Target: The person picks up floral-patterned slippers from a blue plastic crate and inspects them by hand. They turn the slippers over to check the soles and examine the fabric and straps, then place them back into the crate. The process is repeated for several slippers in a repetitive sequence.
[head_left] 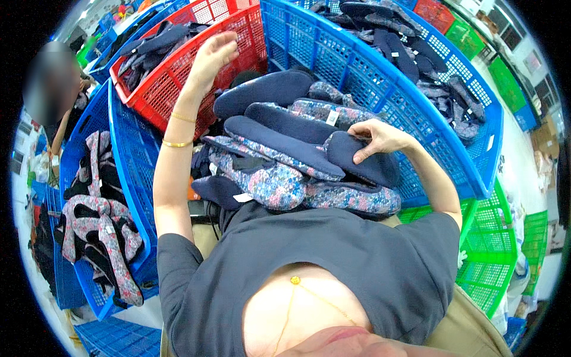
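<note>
In front of me lies a heap of slippers (279, 143) with navy soles and floral fabric in blue, pink and grey; most are sole up. My right hand (380, 140) grips the end of a navy-soled slipper (352, 156) at the heap's right side, thumb on the sole and fingers over the far edge. Raised at the far left, my left hand (215, 56) holds nothing. Its fingers are stretched out in front of the red crate's (178, 71) wall. White tags (332, 118) show on some slippers.
A large blue crate (380, 77) behind the heap holds more navy slippers. Another blue crate (134, 172) on my left contains pink-grey floral slippers (98, 229). Green crates (488, 250) stand at my right. Another person (56, 89) is at the far left.
</note>
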### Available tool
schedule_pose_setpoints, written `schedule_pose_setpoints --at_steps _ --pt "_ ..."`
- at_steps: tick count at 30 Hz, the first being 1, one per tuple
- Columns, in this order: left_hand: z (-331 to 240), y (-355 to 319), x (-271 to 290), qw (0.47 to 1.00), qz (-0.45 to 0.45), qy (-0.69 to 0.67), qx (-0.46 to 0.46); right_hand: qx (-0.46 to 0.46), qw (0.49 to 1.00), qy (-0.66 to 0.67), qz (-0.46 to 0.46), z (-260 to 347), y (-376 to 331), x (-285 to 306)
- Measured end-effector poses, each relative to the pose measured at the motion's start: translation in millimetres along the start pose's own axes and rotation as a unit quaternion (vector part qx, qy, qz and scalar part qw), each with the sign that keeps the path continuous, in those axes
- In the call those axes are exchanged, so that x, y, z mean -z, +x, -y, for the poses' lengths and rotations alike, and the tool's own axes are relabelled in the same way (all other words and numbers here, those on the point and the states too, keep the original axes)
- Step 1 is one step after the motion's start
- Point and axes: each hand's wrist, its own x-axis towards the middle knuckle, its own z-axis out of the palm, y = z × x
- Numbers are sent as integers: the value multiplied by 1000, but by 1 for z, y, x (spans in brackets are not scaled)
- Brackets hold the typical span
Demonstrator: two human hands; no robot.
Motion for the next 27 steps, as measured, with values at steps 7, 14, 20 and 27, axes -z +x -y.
schedule_pose_setpoints --at_steps 7,14,20,27 --pt "-27 -38 -52 980 198 15 -11 122 940 74 -310 81 -14 52" --pt "-57 -70 -75 979 122 21 -159 462 644 -285 -539 107 52 41" --pt "-42 -96 -51 964 95 68 -241 457 668 -402 -428 70 98 -26" --pt "-37 -128 -51 933 146 253 -210 339 822 -342 -304 44 100 -61"
